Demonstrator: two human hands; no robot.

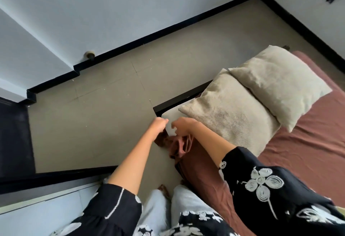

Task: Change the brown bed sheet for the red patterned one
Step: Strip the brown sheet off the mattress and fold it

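Note:
The brown bed sheet [302, 138] covers a mattress at the right of the head view. Its near corner is pulled off and bunched [179, 146], baring the white mattress corner [170, 122]. My left hand [158, 124] grips the bunched brown cloth at the corner's left side. My right hand [182, 126] holds the gathered sheet just to the right of it, fingers curled into the folds. The red patterned sheet is not in view.
Two beige pillows [229, 112] [280, 84] lie overlapping at the head of the bed. A black bed frame edge [179, 99] shows at the corner. Grey floor [104, 109] stretches to the left, bounded by black skirting and pale walls. My legs stand beside the bed.

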